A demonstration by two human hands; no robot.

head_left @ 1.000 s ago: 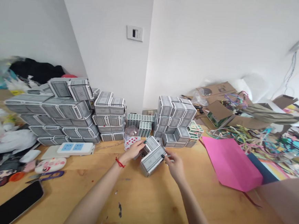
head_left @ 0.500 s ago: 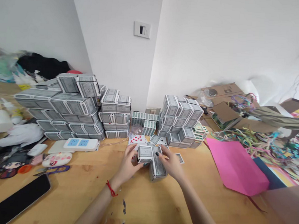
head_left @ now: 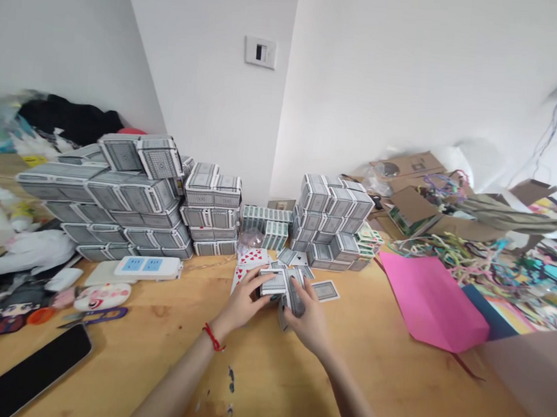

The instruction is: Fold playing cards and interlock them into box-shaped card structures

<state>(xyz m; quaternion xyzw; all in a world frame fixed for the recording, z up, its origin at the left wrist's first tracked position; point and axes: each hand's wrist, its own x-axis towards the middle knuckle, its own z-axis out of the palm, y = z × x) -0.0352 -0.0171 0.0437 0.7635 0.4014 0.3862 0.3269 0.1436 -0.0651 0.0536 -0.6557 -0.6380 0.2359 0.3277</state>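
My left hand (head_left: pixel 243 303), with a red string bracelet at the wrist, grips a block folded from grey-backed playing cards (head_left: pixel 273 283). My right hand (head_left: pixel 311 321) is closed over a second playing-card block (head_left: pixel 295 294), its fingers on top and thumb on the near side. The two blocks touch, the second one set at an angle to the first. Loose playing cards (head_left: pixel 254 256), some with red hearts, lie just behind the blocks. One card (head_left: pixel 326 290) rests face down to the right of my right hand.
Stacked card blocks stand at the left (head_left: pixel 130 190), centre-left (head_left: pixel 211 216) and right (head_left: pixel 336 213). Green-backed card packs (head_left: pixel 265 221) sit between them. A power strip (head_left: pixel 149 266), scissors (head_left: pixel 101 315) and phone (head_left: pixel 29 369) lie left; pink paper (head_left: pixel 432 304) lies right.
My right hand has come nearer and lower around its block, the thumb now on the near side. The face-down card beside it shows more fully. The view has shifted slightly.
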